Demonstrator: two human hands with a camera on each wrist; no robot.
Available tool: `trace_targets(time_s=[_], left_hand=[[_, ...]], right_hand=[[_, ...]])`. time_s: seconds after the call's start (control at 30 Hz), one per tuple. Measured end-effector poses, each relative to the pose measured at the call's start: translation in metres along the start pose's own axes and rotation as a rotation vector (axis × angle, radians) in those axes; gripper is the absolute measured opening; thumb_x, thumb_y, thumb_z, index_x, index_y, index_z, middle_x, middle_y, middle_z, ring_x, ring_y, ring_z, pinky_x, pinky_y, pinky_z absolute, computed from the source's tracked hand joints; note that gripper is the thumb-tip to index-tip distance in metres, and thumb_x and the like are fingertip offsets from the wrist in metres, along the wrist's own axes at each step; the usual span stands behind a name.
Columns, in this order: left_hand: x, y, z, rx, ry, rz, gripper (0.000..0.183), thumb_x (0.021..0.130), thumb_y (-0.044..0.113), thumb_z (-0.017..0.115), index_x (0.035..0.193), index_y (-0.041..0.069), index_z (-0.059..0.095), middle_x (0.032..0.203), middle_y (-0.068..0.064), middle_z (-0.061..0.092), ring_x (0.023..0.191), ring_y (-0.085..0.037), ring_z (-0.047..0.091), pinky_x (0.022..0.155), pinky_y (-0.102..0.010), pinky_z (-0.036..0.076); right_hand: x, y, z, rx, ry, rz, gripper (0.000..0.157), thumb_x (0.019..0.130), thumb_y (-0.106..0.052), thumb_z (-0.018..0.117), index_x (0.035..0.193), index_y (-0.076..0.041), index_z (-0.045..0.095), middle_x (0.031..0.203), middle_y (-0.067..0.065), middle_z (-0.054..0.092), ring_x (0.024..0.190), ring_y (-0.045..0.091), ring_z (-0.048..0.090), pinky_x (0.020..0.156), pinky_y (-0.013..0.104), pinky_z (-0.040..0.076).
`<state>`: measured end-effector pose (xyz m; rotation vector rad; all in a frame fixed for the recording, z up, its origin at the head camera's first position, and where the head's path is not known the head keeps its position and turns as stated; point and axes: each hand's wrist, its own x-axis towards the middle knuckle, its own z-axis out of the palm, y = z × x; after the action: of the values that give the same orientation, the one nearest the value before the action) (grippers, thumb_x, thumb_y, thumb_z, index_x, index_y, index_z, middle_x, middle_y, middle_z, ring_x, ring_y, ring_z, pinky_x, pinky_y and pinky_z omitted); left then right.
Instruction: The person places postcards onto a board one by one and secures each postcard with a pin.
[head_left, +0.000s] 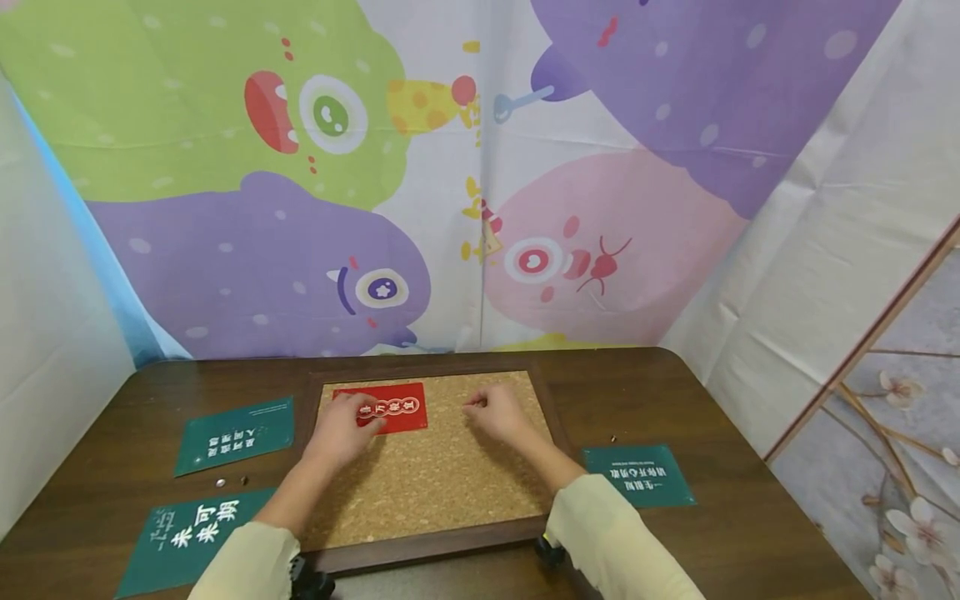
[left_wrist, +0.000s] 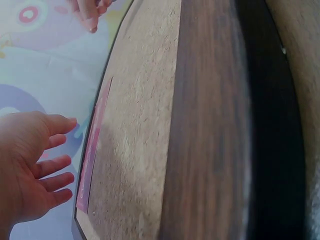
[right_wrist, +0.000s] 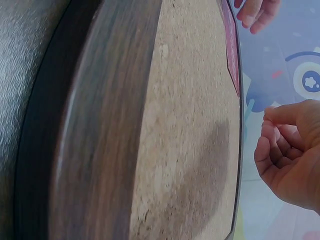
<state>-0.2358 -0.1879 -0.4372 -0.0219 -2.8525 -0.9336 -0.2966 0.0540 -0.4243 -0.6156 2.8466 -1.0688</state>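
A red card (head_left: 406, 407) with white characters lies at the upper left of the framed cork board (head_left: 442, 492). My left hand (head_left: 347, 433) is over the card's left part, its fingers spread and relaxed. In the left wrist view that left hand (left_wrist: 35, 167) shows nothing in its grasp. My right hand (head_left: 498, 414) is above the cork, right of the card. Thumb and forefinger of the right hand (right_wrist: 290, 150) meet in a pinch, the other fingers curled. A small dark pin-like piece (head_left: 474, 403) shows at those fingertips, its kind too small to tell.
Green cards lie around the board: one upper left (head_left: 238, 434), one lower left (head_left: 187, 537), one on the right (head_left: 637, 475). Small pins, one silver (head_left: 220, 482) and one dark (head_left: 243, 480), sit between the left cards. Another dark bit (head_left: 613, 437) is above the right card.
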Motion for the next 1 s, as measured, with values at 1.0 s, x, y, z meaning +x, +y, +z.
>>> trace_targets(time_s=[1.0], left_hand=[[0.002,0.004,0.016,0.100,-0.040,0.037,0.021,0.084,0.016,0.067,0.100,0.003,0.069,0.105,-0.018,0.060,0.107,-0.039,0.053,0.093,-0.052,0.043]], right_hand=[[0.003,-0.013,0.024,0.050,-0.041,-0.030,0.011,0.085,-0.010,0.064,0.086,-0.001,0.071,0.079,0.008,0.068,0.067,0.008,0.052,0.059,0.020,0.045]])
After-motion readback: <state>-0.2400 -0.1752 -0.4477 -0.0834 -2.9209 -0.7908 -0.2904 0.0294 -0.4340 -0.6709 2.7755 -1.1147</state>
